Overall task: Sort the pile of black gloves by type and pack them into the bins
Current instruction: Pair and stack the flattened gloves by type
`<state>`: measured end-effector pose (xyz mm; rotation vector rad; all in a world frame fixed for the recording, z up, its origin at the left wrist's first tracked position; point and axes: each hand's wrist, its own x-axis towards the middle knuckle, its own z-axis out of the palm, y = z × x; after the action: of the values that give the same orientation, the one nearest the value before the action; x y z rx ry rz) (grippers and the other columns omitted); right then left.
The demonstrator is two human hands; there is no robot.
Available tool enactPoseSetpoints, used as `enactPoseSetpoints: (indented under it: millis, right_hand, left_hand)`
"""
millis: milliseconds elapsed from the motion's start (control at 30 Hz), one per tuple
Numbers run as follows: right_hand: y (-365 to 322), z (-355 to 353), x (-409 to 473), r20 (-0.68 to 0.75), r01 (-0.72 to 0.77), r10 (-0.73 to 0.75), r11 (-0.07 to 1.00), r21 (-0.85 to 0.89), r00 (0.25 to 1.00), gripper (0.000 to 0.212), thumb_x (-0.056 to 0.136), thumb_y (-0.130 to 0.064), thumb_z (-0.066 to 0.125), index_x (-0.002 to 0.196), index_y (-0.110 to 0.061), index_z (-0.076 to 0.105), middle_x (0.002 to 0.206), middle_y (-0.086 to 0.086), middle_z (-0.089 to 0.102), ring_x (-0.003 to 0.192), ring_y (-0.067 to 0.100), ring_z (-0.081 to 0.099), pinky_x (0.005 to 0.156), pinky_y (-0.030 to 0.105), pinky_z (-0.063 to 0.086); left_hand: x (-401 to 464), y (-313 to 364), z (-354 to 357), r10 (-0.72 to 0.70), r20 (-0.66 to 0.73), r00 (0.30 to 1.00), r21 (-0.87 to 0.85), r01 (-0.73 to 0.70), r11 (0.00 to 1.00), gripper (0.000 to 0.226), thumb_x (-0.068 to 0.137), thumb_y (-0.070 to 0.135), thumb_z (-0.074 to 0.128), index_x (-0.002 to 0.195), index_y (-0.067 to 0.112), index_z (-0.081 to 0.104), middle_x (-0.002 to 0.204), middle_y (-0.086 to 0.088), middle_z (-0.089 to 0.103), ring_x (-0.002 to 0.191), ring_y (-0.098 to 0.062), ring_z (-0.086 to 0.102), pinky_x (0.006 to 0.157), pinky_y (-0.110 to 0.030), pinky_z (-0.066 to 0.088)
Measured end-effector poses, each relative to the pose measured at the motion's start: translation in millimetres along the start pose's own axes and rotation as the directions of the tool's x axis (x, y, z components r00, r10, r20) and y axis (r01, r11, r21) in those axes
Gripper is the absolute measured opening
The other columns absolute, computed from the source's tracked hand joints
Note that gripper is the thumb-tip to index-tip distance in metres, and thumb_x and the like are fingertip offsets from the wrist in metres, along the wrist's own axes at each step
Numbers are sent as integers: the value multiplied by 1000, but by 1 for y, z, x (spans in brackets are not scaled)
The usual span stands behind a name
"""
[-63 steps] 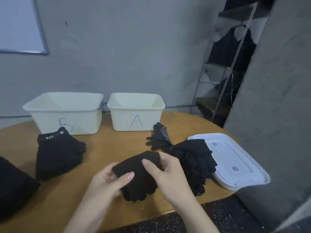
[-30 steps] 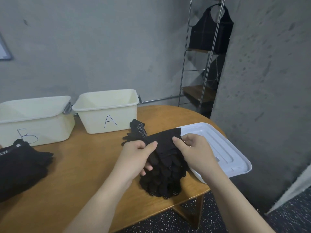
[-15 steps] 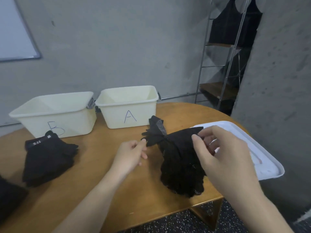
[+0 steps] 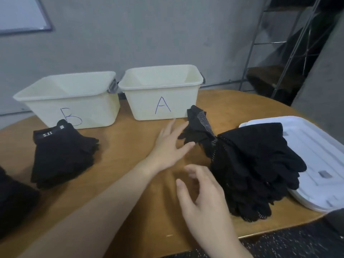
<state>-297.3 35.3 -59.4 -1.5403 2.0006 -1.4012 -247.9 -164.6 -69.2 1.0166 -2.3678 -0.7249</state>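
Note:
Two cream bins stand at the back of the wooden table [image 4: 121, 164]: bin B [image 4: 70, 103] on the left and bin A [image 4: 162, 94] to its right, both showing bare insides. A stack of black gloves labelled 5.11 [image 4: 61, 155] lies in front of bin B. A bigger pile of black dotted gloves [image 4: 251, 174] lies on the right, partly over a white lid. My left hand [image 4: 169, 146] is flat with fingers spread, its fingertips by the pile's loose glove [image 4: 197, 127]. My right hand [image 4: 204, 198] hovers with relaxed fingers just left of the pile, holding nothing.
A white plastic lid [image 4: 312, 164] lies at the table's right edge. More black fabric [image 4: 13, 200] shows at the far left edge. A metal shelf rack [image 4: 290, 53] with dark items stands behind the table on the right, beside a grey wall.
My right hand has let go of the pile's top glove and dropped to the pile's left side. My left hand has opened flat. The pile now rests on the table and lid.

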Motion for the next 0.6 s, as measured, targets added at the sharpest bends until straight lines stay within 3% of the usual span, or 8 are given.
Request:
enactPoseSetpoints:
  millis: [67, 167, 233, 300, 400, 600]
  right_hand:
    - [8, 9, 7, -5, -25, 25, 1000, 8, 1000, 30, 93, -42, 56, 119, -28, 59, 111, -21, 56, 110, -5, 53, 89, 5, 37]
    - [18, 20, 12, -28, -60, 61, 997, 46, 998, 27, 93, -37, 62, 119, -28, 60, 110, -21, 57, 107, -3, 55, 89, 3, 38]
    - [22, 26, 13, -41, -66, 68, 997, 50, 997, 28, 92, -38, 61, 118, -28, 60, 110, -21, 57, 106, -1, 56, 88, 9, 43]
    - [23, 29, 14, -62, -52, 53, 998, 33, 997, 29, 91, -39, 59, 118, -27, 60, 109, -20, 56, 106, 1, 57, 87, 15, 47]
    - [23, 32, 14, -55, -33, 32, 999, -11, 998, 27, 93, -39, 57, 117, -27, 58, 110, -20, 54, 106, 1, 56, 86, 16, 48]
    - [24, 29, 14, -56, -14, 11, 998, -61, 998, 22, 97, -30, 61, 118, -24, 57, 109, -16, 54, 105, 1, 55, 89, 23, 50]
  left_hand:
    - [15, -2, 3, 70, 98, 993, 44, -75, 996, 89, 86, 58, 73, 160, 40, 26, 172, 1, 9, 156, -21, 14, 127, -40, 16]
    - [37, -5, 14, 155, 172, 973, 57, -167, 984, 94, 80, 67, 74, 159, 40, 30, 170, 3, 19, 155, -17, 19, 127, -42, 18]
    - [48, -8, 20, 220, 174, 960, 96, -239, 966, 79, 82, 71, 61, 151, 37, 45, 159, 4, 42, 147, -18, 36, 121, -49, 31]
    - [53, -10, 20, 283, 164, 945, 130, -305, 943, 58, 85, 55, 60, 138, 33, 56, 140, 5, 57, 131, -20, 50, 109, -50, 41]
    - [49, -16, 12, 322, 133, 937, 130, -339, 932, 43, 84, 27, 70, 125, 31, 60, 127, 7, 61, 118, -21, 54, 102, -50, 44]
    - [-11, -36, -22, 257, 63, 964, 134, -263, 955, 34, 86, 24, 75, 114, 34, 60, 117, 15, 61, 106, -14, 52, 96, -45, 46]
